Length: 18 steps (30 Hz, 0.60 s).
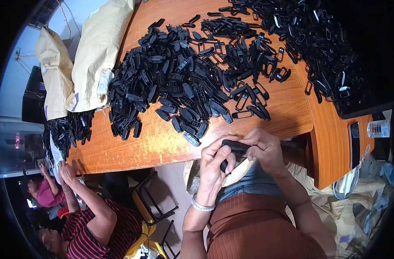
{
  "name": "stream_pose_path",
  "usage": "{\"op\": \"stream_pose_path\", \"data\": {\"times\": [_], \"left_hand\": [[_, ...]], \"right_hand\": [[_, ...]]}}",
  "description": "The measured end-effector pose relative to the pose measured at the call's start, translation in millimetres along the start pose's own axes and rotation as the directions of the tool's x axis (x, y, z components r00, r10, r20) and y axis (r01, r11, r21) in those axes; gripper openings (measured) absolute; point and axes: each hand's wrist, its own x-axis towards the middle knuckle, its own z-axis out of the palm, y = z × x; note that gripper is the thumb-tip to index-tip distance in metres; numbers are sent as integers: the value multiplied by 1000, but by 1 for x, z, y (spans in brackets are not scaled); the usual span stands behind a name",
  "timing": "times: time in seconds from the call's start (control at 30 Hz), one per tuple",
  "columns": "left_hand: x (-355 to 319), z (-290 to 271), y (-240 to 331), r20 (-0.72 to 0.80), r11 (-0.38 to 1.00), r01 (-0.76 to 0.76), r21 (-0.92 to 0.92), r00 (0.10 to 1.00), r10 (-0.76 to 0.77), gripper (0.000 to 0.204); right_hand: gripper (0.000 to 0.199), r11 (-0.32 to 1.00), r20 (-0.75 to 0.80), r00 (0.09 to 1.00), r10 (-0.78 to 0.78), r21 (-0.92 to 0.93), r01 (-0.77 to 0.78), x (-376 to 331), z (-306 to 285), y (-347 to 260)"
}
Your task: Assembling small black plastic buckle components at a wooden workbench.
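Observation:
My left hand and my right hand meet over my lap, just off the table's near edge. Between them is a black plastic piece, with my left thumb and fingers closed round one end. My right fingers pinch the other end. A darker part of black plastic also shows below my left thumb; whether it belongs to the same piece I cannot tell. Beyond my hands lies a big heap of black oblong plastic pieces, with looser black open frames to its right.
The wooden table has a worn near edge. More black frames heap up at the right. Large paper sacks stand at the left. A co-worker in a striped shirt sits left beside a yellow chair. A clear plastic container is far right.

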Motion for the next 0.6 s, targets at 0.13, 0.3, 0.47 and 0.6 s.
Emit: {"op": "stream_pose_path", "data": {"times": [0.13, 0.3, 0.47, 0.6], "left_hand": [[7, 3, 3, 26, 995, 4, -95, 1000, -2, 28], [37, -8, 21, 52, 969, -243, -48, 968, 246, 17], [65, 3, 55, 168, 60, -220, 974, 872, 460, 9], [71, 4, 59, 356, -305, -265, 915, 886, 298, 16]], "right_hand": [[21, 988, -116, 991, -66, -150, 49, 4, 11, -7], [20, 985, -15, 999, -35, -167, 32, 23, -7, -3], [17, 211, 63, 948, -312, -968, 134, 34, -17, 8], [20, 219, 130, 932, -338, -952, 212, 33, -14, 3]]}}
